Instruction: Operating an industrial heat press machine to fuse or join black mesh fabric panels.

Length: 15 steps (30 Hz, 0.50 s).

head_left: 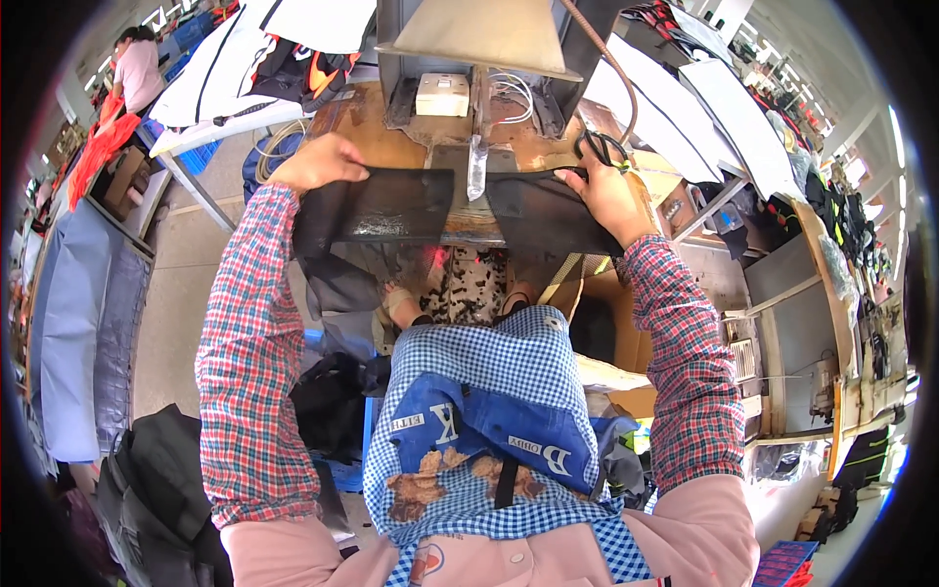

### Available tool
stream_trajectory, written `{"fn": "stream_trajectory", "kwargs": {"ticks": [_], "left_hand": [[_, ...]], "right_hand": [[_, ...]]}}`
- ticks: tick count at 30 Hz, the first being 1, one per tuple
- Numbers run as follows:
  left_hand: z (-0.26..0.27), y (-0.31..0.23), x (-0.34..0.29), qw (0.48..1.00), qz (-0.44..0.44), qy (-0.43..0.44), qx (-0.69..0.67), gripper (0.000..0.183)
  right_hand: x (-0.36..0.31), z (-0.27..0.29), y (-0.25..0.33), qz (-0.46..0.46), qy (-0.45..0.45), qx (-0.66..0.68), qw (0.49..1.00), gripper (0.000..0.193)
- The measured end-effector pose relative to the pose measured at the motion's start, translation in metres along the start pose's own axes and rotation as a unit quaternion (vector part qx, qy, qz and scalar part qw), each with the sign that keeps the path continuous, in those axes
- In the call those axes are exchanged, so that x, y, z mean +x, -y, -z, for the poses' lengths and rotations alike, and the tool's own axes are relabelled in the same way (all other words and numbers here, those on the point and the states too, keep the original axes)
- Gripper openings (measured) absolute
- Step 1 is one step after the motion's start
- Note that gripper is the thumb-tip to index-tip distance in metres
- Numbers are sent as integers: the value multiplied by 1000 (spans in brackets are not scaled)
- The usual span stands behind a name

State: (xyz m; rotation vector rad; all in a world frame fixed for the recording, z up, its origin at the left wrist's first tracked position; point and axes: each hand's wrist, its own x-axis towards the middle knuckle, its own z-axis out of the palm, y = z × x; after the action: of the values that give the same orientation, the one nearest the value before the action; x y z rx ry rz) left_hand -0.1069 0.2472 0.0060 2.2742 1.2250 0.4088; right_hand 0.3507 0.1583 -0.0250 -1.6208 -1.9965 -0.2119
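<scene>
My left hand (321, 164) pinches the upper edge of a sheer black mesh piece (377, 210), which drapes over the front of the worktable and hangs down on the left. On the other side, my right hand (608, 196) is closed on the upper edge of a second stretch of black mesh (548, 213). Black scissors (603, 150) show their loops right by the right hand's fingers; whether they are held or lying there, I cannot tell. Between the two stretches of mesh is a gap, with a narrow upright metal bar (477, 166) of the machine above it.
A machine housing (577, 59) with a tan sloping cover (479, 34) stands ahead, beside a white switch box (442, 95). White panels lie on tables at left (210, 73) and right (675, 108). An open cardboard box (626, 328) sits below right. Another person (137, 73) is far left.
</scene>
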Motion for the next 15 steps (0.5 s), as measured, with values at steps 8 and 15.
{"fn": "stream_trajectory", "kwargs": {"ticks": [8,15], "left_hand": [[0,12,-45,997,65,22,-44,36],[-8,0,-46,995,74,7,-68,37]], "right_hand": [[-11,8,19,-46,32,7,998,51],[-10,7,28,-57,57,-3,997,50]]}}
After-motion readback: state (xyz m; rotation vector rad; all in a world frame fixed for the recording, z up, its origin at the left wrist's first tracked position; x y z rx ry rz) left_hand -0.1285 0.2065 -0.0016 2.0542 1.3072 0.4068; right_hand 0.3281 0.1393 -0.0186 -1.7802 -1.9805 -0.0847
